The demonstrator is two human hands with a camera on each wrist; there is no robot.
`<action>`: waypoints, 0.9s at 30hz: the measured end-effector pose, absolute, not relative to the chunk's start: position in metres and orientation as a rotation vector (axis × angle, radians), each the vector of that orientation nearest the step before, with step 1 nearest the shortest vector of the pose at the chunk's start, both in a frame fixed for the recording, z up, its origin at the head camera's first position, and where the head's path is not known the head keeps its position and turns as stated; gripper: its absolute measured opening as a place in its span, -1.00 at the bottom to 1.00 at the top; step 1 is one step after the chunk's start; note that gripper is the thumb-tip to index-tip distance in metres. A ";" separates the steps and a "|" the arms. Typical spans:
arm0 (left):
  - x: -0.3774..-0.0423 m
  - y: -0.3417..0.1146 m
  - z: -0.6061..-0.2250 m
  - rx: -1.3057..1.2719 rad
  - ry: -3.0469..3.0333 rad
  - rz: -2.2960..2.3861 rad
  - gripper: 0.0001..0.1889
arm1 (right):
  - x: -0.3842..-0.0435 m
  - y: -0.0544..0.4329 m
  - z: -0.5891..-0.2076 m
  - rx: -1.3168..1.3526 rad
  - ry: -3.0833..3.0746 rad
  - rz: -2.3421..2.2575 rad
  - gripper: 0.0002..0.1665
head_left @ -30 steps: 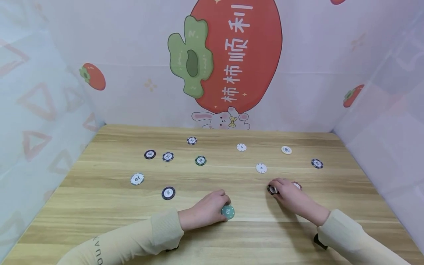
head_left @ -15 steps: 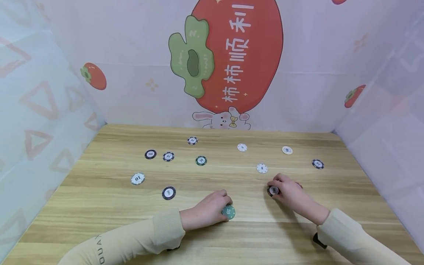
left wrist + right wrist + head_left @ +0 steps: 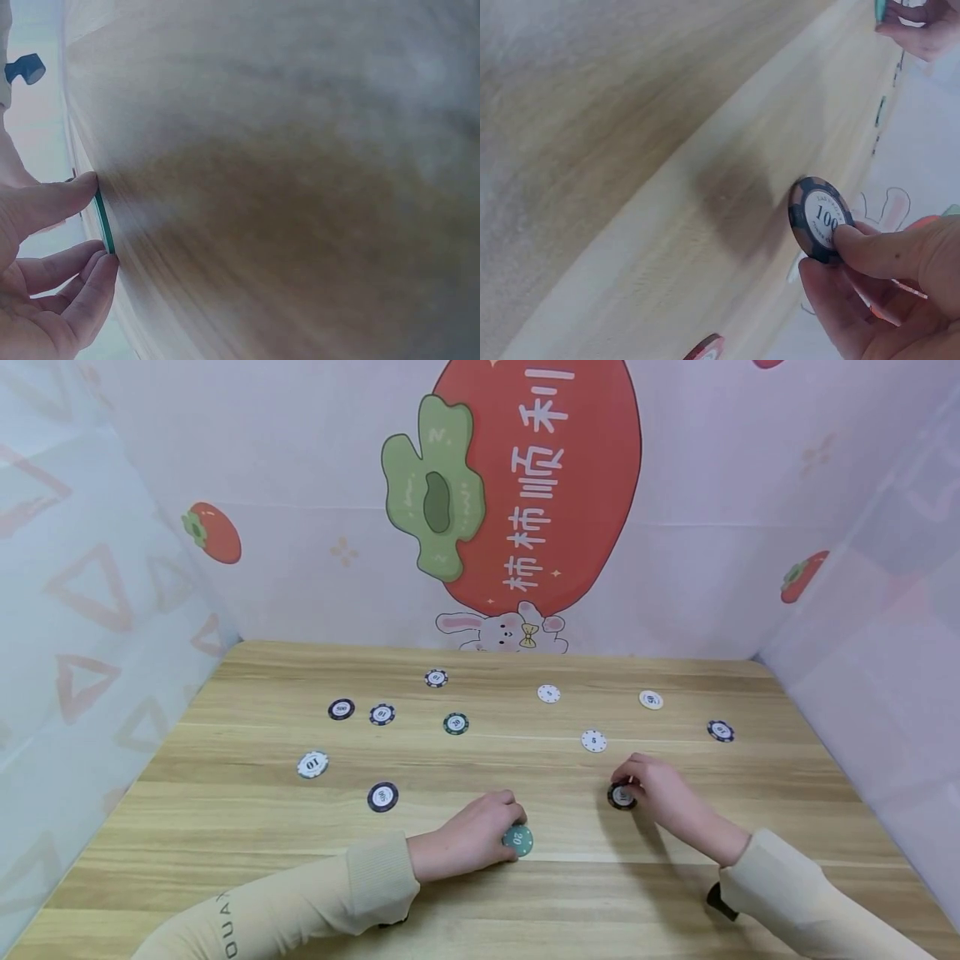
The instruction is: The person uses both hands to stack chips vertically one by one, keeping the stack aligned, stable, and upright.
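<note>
My left hand (image 3: 476, 835) pinches a green poker chip (image 3: 517, 840) marked 20 by its edges, low over the wooden table. In the left wrist view that chip (image 3: 103, 221) shows edge-on, between the thumb and the fingertips. Further right, my right hand (image 3: 667, 797) grips a black poker chip (image 3: 621, 796). The right wrist view shows the number 100 on this chip (image 3: 810, 225), the thumb lying on its face and the other fingers at its edge and underside. Part of a red chip (image 3: 707, 349) shows on the table there; the right hand hides it from the head camera.
Several loose chips lie across the wooden table (image 3: 525, 910), among them a black 500 chip (image 3: 382, 797), a white-and-blue 10 chip (image 3: 312, 764), a dark green 20 chip (image 3: 455, 723) and a white 5 chip (image 3: 593, 741). Printed cloth walls (image 3: 300, 568) enclose the back and sides.
The right hand and its black chip have shifted slightly toward the person, and the hand now covers the red chip in the head view. The left hand stays nearly still with the green chip.
</note>
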State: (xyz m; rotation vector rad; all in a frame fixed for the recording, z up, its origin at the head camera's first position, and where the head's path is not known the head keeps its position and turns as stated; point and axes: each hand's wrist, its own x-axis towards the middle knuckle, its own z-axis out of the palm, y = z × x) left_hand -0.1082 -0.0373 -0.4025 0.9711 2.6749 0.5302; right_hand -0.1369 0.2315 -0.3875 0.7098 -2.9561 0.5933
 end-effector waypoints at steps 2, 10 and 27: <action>-0.108 -0.037 -0.402 0.968 2.674 0.530 -0.66 | -0.137 0.231 -0.385 0.666 -2.989 0.632 -0.80; -0.109 -0.037 -0.402 0.946 2.666 0.531 -0.66 | -0.136 0.232 -0.384 0.474 -3.083 0.843 -0.83; -0.109 -0.036 -0.401 0.921 2.661 0.528 -0.65 | -0.131 0.220 -0.386 0.054 -3.092 1.705 -0.78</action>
